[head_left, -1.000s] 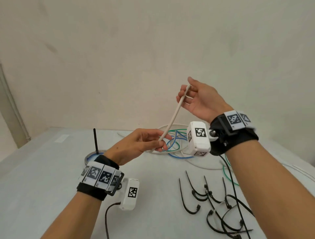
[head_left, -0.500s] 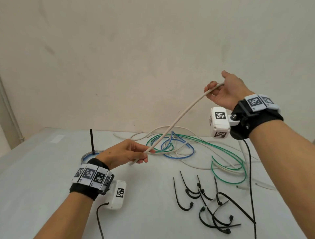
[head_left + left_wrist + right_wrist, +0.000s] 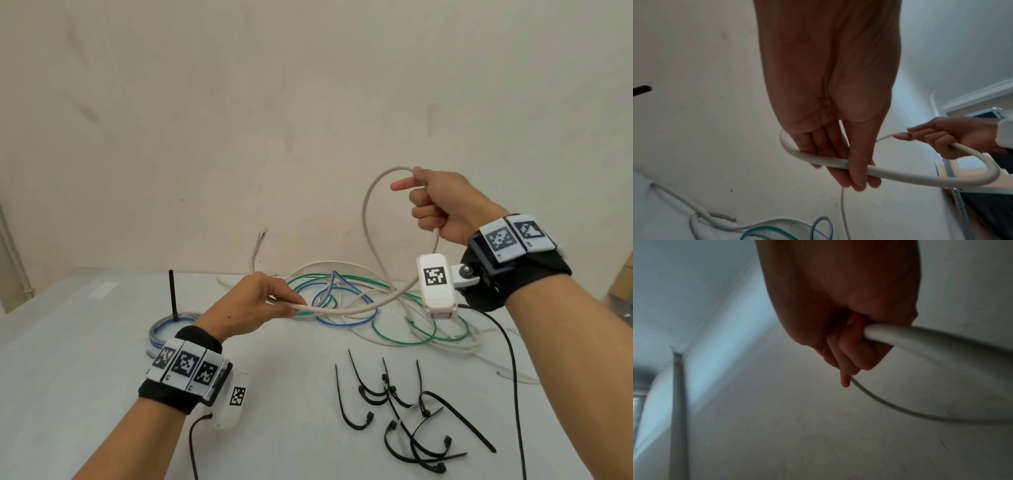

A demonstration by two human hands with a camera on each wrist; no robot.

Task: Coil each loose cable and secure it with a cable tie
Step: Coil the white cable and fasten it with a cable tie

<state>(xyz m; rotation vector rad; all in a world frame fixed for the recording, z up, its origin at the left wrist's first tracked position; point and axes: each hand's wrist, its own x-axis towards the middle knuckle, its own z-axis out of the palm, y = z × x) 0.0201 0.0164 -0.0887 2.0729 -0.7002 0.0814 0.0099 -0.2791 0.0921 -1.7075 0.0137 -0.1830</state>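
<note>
Both hands (image 3: 253, 305) (image 3: 442, 205) grip one white cable (image 3: 368, 222).

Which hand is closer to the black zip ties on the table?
Probably the left. The left hand holds the white cable low, just above the table and left of the zip ties. The right hand grips the cable's loop high above them.

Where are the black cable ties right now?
In the head view, the cable ties lie loose on the table, nearer than the cable tangle, below the right hand.
</note>
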